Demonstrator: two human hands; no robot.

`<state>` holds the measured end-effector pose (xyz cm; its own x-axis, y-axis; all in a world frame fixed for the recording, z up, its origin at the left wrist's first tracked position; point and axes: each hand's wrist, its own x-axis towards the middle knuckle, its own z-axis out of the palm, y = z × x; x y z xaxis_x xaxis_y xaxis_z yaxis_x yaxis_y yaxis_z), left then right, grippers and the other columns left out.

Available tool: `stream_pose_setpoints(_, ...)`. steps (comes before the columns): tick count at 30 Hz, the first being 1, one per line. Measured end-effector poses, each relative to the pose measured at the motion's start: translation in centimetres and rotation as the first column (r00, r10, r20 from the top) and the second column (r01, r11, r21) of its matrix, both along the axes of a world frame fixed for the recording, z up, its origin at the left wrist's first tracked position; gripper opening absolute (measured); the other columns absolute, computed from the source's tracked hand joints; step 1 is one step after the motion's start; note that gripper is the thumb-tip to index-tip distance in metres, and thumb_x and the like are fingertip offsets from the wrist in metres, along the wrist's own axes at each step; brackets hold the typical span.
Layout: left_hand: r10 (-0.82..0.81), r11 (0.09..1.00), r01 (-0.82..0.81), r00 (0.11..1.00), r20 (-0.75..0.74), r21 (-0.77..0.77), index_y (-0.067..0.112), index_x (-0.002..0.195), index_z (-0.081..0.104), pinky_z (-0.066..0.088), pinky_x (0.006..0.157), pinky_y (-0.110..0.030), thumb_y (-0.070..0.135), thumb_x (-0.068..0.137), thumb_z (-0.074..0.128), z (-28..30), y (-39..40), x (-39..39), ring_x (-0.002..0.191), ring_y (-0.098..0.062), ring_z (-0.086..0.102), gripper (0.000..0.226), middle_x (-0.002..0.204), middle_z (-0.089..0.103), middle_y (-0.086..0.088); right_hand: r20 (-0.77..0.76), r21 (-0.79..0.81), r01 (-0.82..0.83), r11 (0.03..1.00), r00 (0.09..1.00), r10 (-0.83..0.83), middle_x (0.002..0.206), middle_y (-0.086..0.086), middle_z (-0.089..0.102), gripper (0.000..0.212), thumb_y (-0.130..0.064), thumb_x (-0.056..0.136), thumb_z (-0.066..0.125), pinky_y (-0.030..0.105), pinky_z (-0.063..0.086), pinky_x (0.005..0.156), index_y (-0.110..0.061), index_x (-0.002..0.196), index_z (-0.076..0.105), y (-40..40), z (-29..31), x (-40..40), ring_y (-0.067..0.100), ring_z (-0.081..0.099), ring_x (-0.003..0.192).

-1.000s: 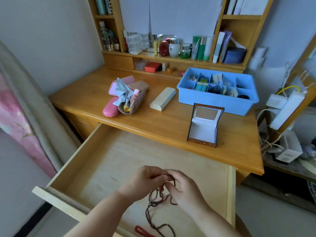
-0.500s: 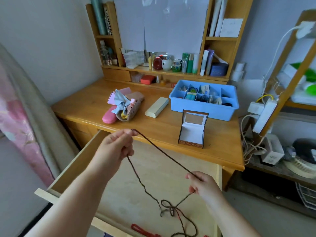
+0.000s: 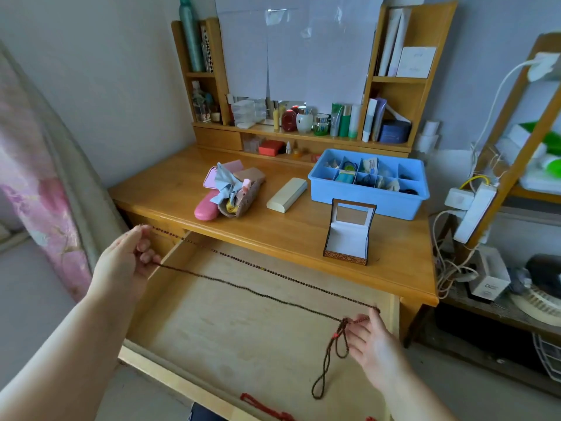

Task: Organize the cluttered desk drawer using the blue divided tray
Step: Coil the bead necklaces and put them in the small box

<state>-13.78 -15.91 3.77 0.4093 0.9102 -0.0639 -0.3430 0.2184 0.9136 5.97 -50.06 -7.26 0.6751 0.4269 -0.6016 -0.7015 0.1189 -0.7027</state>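
**Bead string pulled taut over the open drawer**

Nearest the camera, a red cord (image 3: 267,408) lies at the front lip of the drawer (image 3: 243,323), partly cut off by the frame edge. Above the drawer's bare wooden floor, the bead string (image 3: 258,281) is stretched wide as a doubled line between both hands. The left hand (image 3: 127,262) has its fingers (image 3: 145,250) curled round one end of the loop, out beyond the drawer's left wall; the right hand (image 3: 370,341) pinches the other end near the drawer's right wall, where a knotted tail hangs down into the drawer. Held this way, the string looks freed of tangles, probably so it can be folded small for storing.

Beyond the drawer, on the table (image 3: 170,189), an open jewellery box (image 3: 349,235) stands close to the front edge, lid up and hollow facing the person; it seems the likely home for the string. Behind it sits the blue divided tray (image 3: 367,199), most of its compartments already filled. To the left lie a cream case (image 3: 287,194) and a pile of pouches (image 3: 230,192).

The table front between pile and box is open, giving room to bring the string forward.
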Motion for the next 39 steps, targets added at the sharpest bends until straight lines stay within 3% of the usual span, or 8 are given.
stream_pose_setpoints(8,-0.277,0.960,0.268,0.861,-0.425,-0.083,0.007,0.114,0.063,0.053,0.081,-0.031,0.017,0.099,0.047,-7.3,-5.3,1.3,0.092,-0.017,0.068,0.024,0.095,0.073,-0.005,0.037,0.114,-0.383,0.917,0.924,0.381,0.103,0.022,0.070,0.067,-0.058,0.097,0.010,0.036,0.051,0.070,-0.009,0.089,0.056,3.5,2.7,-1.4,0.028,0.066,0.082)
stream_pose_setpoints(12,-0.293,0.884,0.467,0.527,-0.798,-0.016,0.012,0.139,0.043,0.037,0.103,-0.033,0.021,0.092,0.060,-8.9,-9.1,3.0,0.125,-0.023,0.048,0.051,0.138,0.049,-0.008,0.032,0.184,-0.461,0.868,0.886,0.463,0.099,0.023,0.069,0.073,-0.059,0.096,0.008,0.037,0.050,0.071,-0.008,0.088,0.059,5.1,3.6,-2.0,0.031,0.069,0.082)
stream_pose_setpoints(19,-0.511,0.703,0.705,0.408,-0.757,-0.094,0.025,0.075,0.067,0.047,0.066,-0.013,0.042,0.092,0.055,-10.1,-16.7,4.8,0.064,-0.003,0.061,0.027,0.064,0.068,0.010,0.080,0.145,-0.496,0.856,0.868,0.490,0.068,0.017,0.061,0.072,-0.060,0.096,0.009,0.041,0.051,0.079,-0.007,0.072,0.053,6.5,4.3,-2.4,0.033,0.066,0.077)
stream_pose_setpoints(22,-0.524,0.737,0.671,0.494,-0.694,-0.079,0.018,0.088,0.067,0.042,0.059,-0.015,0.018,0.091,0.057,-10.6,-17.4,4.6,0.053,-0.003,0.056,0.010,0.057,0.060,0.008,0.195,-0.117,-0.559,0.821,0.798,0.571,0.055,0.004,0.048,0.056,-0.049,0.100,0.022,0.033,0.048,0.064,-0.010,0.074,0.054,6.3,5.5,-2.6,0.021,0.051,0.053)
stream_pose_setpoints(25,-0.390,0.716,0.670,0.616,-0.685,0.195,0.030,0.126,0.051,0.042,0.073,-0.012,0.009,0.086,0.060,-9.4,-16.8,4.6,0.075,0.002,0.054,0.046,0.088,0.054,0.009,0.489,-0.594,-0.493,0.636,0.406,0.772,0.046,-0.011,0.035,0.037,-0.036,0.096,0.045,0.022,0.036,0.054,-0.020,0.064,0.053,6.3,7.5,-2.6,0.007,0.035,0.046)
stream_pose_setpoints(28,-0.336,0.577,0.688,0.692,-0.639,0.441,0.024,0.126,0.054,0.038,0.089,-0.006,0.003,0.084,0.063,-5.9,-16.7,6.5,0.102,0.012,0.051,0.047,0.115,0.053,0.015,0.629,-0.684,-0.409,0.605,0.090,0.772,0.049,-0.010,0.040,0.031,-0.033,0.090,0.058,0.018,0.028,0.049,-0.021,0.061,0.056,6.9,9.9,-2.4,0.003,0.036,0.048)
stream_pose_setpoints(32,-0.407,0.805,0.532,0.817,-0.407,0.263,0.013,0.075,0.062,0.051,0.066,-0.022,0.013,0.098,0.047,-0.6,-14.4,9.0,0.051,-0.008,0.053,0.027,0.050,0.054,0.010,0.732,-0.576,-0.369,0.729,0.164,0.661,0.047,-0.012,0.043,0.014,-0.020,0.081,0.067,0.013,0.025,0.044,-0.022,0.068,0.062,6.2,11.4,-0.9,0.002,0.034,0.046)
stream_pose_setpoints(39,-0.228,0.962,0.243,0.966,-0.117,0.127,0.018,0.067,0.051,0.022,0.043,-0.017,0.023,0.099,0.040,5.3,-5.1,7.0,0.036,-0.009,0.018,0.034,0.041,0.025,0.008,0.705,-0.615,-0.050,0.787,0.414,0.576,0.073,-0.008,0.063,0.017,-0.019,0.088,0.064,0.020,0.036,0.054,-0.029,0.076,0.057,3.3,7.5,1.9,0.003,0.050,0.064)
